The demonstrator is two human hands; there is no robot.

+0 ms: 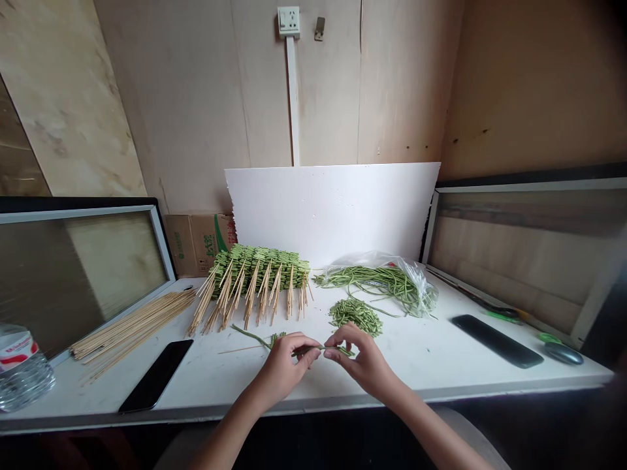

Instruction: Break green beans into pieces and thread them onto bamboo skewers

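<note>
My left hand (pixel 285 365) is closed around a thin bamboo skewer (pixel 240 350), whose bare end sticks out to the left. Behind its knuckles lies a long green bean (pixel 251 335), with some short bean pieces by it. My right hand (pixel 361 358) is pinched, fingertips nearly meeting those of the left. A strip of green bean (pixel 347 351) shows under its fingers; the exact grip is partly hidden. Just beyond the right hand is a pile of short cut bean pieces (pixel 356 314).
Bean-loaded skewers (pixel 264 261) are stacked at the back left, near loose bare skewers (pixel 142 320). A plastic bag (pixel 421 287) of long beans lies back right. Phones (pixel 157 375) (pixel 497 341), a water bottle (pixel 22 375) and a mouse (pixel 563 353) sit near the edges.
</note>
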